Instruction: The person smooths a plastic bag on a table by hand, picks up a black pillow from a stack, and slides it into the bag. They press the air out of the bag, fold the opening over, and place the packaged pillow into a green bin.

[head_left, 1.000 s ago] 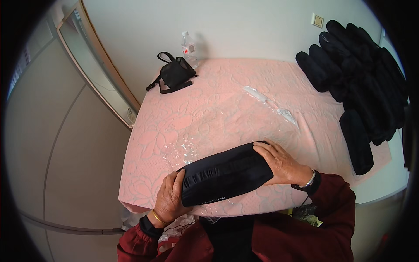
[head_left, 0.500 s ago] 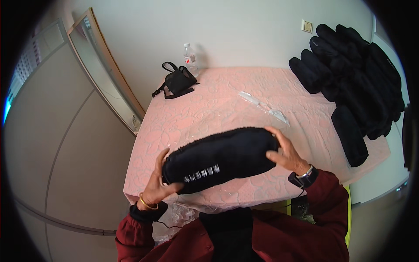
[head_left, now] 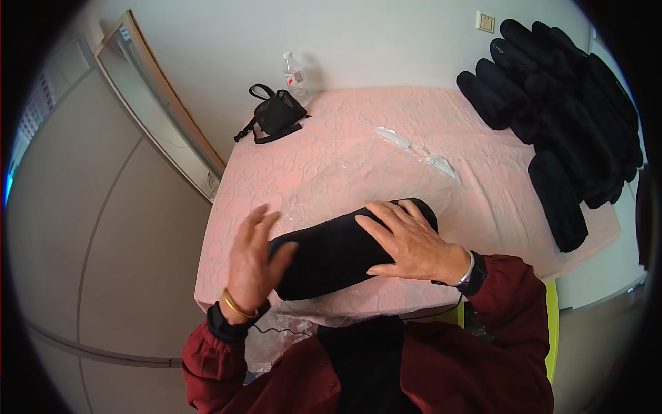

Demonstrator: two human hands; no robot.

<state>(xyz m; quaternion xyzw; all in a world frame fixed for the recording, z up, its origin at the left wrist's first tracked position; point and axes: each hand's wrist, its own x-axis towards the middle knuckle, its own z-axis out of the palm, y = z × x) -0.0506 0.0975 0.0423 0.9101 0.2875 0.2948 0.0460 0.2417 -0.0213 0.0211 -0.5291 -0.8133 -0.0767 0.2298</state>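
A black plush bolster cushion (head_left: 323,259) lies slantwise on the pink-covered table in front of me, with no white lettering on the side that faces up. My right hand (head_left: 414,243) rests on top of its right part, fingers stretched out over the fabric. At the cushion's left end my left hand (head_left: 254,262) is held with thumb and fingers apart, slightly blurred. Whether its palm touches the cushion I cannot tell. A thin clear plastic sheet or bag (head_left: 345,181) is spread beneath and behind the cushion.
Several similar black cushions (head_left: 552,110) are heaped at the right back, one (head_left: 557,200) lying apart in front. A black strapped pouch (head_left: 277,114) and a clear bottle (head_left: 293,74) stand at the back left. A leaning mirror (head_left: 162,103) and grey cabinet (head_left: 110,228) border the table's left side.
The cushion has gone from being gripped at both ends, lettering showing, to lying with a plain side up. My right hand has moved onto its top; the left has loosened.
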